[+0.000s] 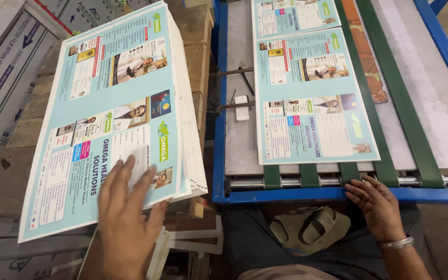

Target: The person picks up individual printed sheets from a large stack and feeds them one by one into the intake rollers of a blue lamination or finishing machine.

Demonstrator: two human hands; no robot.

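- While lying palm-down on the near corner of the top sheet (105,129), at the lower left of the frame, left hand (125,218) with fingers (123,173) spread wide and flat, thumb out beside the sheet's near edge; pressing, not pinching, nothing clasped.
- Lower right: right hand (377,205) resting on the near rail of the blue frame (286,195), fingers loosely curled over the edge, empty; silver bangle (396,242) at the wrist.
- Between the two hands, low centre: an olive sandal (309,228) on dark cloth.
- Left half of the frame: stack of printed sheets (190,140), pale blue posters on white board, tilted up on wooden planks (190,31); top sheet squared with the pile, not yet lifted.
- Centre right, just beyond the metal roller (296,182): one matching sheet on the bed (312,98), flat across the green belts (390,93), its near edge close to the roller; a second like sheet (294,15) butted above it at the top edge.
- Judged step: getting a purchase on the top sheet to part it from the pile, right hand waiting at the frame.
- Next move calls for a thumb or fingertip slipped under the near corner, one sheet only peeled free, then both hands carrying it level and square to the belts, clear of the sheet already there.
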